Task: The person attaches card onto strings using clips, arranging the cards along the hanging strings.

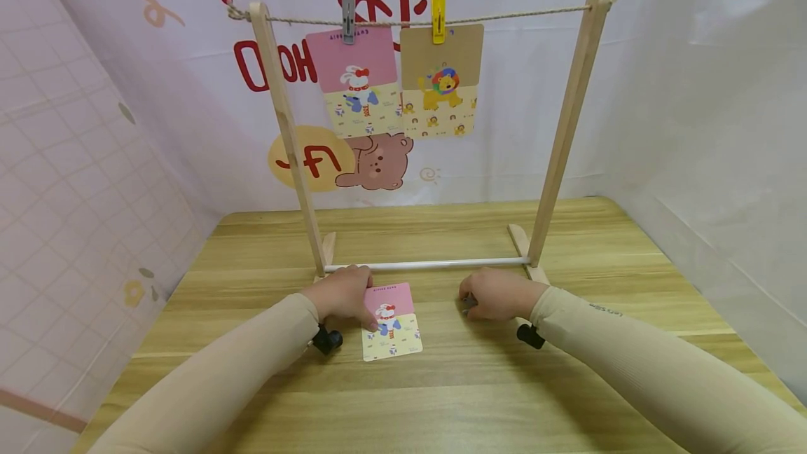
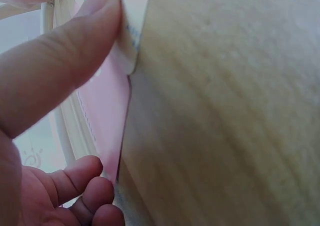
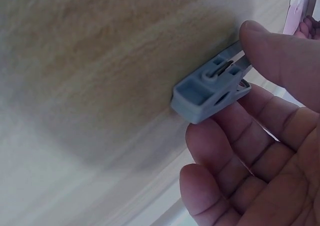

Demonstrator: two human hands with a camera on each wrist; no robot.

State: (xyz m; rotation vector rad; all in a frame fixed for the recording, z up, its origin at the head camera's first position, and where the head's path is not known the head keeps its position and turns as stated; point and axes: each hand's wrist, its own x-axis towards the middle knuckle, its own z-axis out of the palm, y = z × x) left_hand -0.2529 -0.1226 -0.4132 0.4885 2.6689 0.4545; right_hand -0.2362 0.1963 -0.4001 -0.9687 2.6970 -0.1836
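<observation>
On the table lies a pink and cream card with a rabbit picture. My left hand is at its left side, thumb across the card's face and the curled fingers by its pink end in the left wrist view. To the right, my right hand holds a grey clothespin between thumb and curled fingers, close to the tabletop. The clothespin is mostly hidden by the hand in the head view.
A wooden frame stands behind the hands, with a rope across its top and a white rod below. A grey clothespin holds a rabbit card there; a yellow clothespin holds a lion card.
</observation>
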